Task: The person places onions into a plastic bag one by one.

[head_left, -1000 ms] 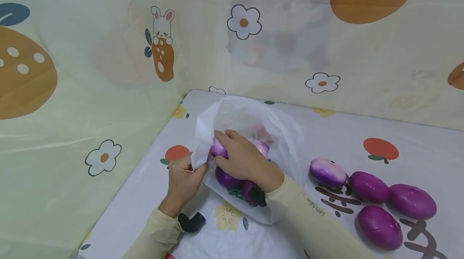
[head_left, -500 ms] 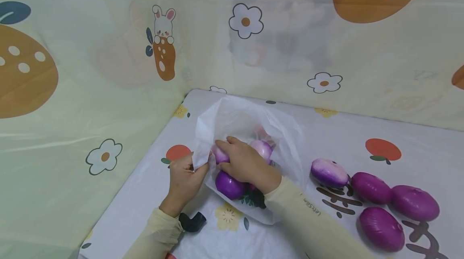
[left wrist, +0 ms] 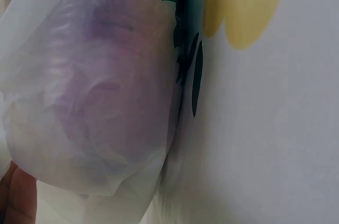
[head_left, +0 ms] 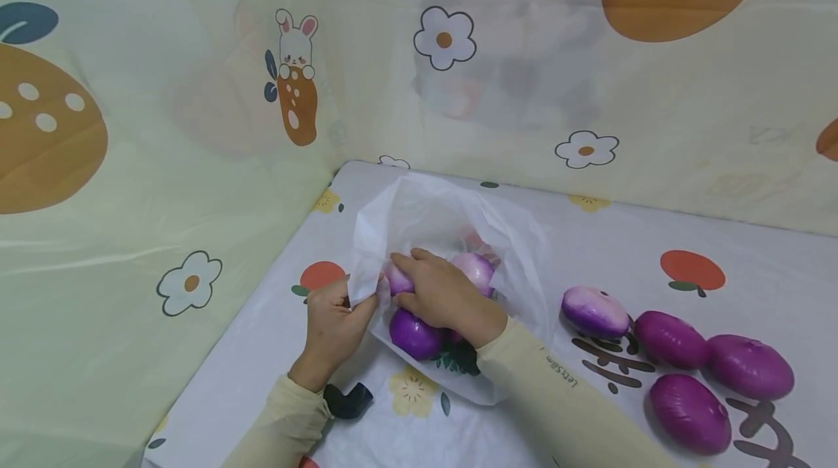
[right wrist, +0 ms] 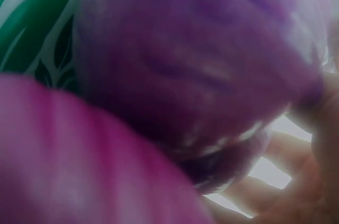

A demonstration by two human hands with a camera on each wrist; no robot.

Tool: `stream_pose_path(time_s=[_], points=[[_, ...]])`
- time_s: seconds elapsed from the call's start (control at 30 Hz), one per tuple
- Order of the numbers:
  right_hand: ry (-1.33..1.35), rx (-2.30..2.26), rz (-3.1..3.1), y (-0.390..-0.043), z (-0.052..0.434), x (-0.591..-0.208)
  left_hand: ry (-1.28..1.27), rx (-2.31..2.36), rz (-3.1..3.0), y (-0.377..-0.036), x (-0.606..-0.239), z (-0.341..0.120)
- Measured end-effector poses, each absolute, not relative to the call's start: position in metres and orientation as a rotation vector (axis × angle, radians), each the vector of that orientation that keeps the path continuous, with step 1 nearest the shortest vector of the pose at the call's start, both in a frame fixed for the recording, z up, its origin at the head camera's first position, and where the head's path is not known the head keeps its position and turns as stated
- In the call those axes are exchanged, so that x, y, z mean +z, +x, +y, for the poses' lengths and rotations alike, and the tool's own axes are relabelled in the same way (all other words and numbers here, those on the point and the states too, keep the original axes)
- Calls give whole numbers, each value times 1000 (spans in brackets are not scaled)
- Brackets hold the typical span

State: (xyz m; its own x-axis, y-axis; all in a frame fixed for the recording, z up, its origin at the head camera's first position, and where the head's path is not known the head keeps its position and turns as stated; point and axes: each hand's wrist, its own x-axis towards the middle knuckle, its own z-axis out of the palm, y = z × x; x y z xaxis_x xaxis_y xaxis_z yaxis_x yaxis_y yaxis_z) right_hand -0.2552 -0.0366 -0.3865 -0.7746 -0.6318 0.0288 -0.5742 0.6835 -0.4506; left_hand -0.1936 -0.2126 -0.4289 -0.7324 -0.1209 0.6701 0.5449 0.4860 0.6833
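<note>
A white plastic bag (head_left: pixel 452 217) lies open on the patterned table cloth (head_left: pixel 628 250). My left hand (head_left: pixel 353 300) pinches the bag's near left edge and holds it up. My right hand (head_left: pixel 412 286) reaches inside the bag, its fingers curled over a pale purple onion (head_left: pixel 396 282). Two more purple onions (head_left: pixel 414 335) (head_left: pixel 476 269) lie in the bag beside it. In the right wrist view the held onion (right wrist: pixel 196 65) fills the frame, with another onion (right wrist: pixel 79 166) blurred in front. The left wrist view shows an onion (left wrist: pixel 95 86) through the bag's plastic.
Several purple onions lie loose on the cloth to the right of the bag, the nearest one (head_left: pixel 592 311) pale on top. A small black object (head_left: pixel 347 400) sits by my left wrist. Printed curtain walls (head_left: pixel 164 162) close the left and back sides.
My right hand has sunk a little lower into the bag with the pale onion. The left hand keeps its pinch on the bag's edge.
</note>
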Motion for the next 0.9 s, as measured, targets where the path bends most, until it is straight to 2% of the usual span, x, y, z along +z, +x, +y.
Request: stream_pose_path(time_s=[0.53, 0.9], points=[[-947, -648, 2787, -254, -35, -388, -353, -1295, -2076, -195, -431, -213], [-1009, -701, 2848, -244, -24, -380, -357, -1247, -2065, -195, -432, -211]])
